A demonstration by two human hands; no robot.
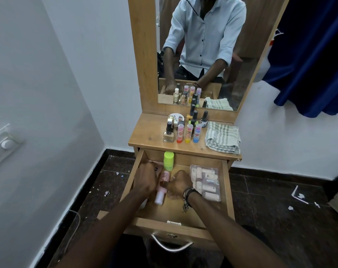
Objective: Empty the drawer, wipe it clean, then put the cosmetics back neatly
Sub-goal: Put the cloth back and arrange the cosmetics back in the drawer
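The wooden drawer [226, 190] is pulled out below the dressing table top. Both my hands are inside it. My left hand [145, 180] curls over something at the drawer's left side; what it holds is hidden. My right hand [178, 183] grips a pink bottle [162, 187] that lies between the two hands with its white end toward me. A lime-green container [168, 161] stands upright at the back of the drawer. A clear plastic case of pale tubes [206, 181] lies on the drawer's right side.
On the table top [143, 139] stand several nail polish bottles [193, 117], three coloured-cap tubes [189, 133], a foundation bottle [168, 134], a round tin [175, 117] and a folded checked cloth [222, 137]. A mirror [203, 55] rises behind. Blue curtain [309, 64] at right.
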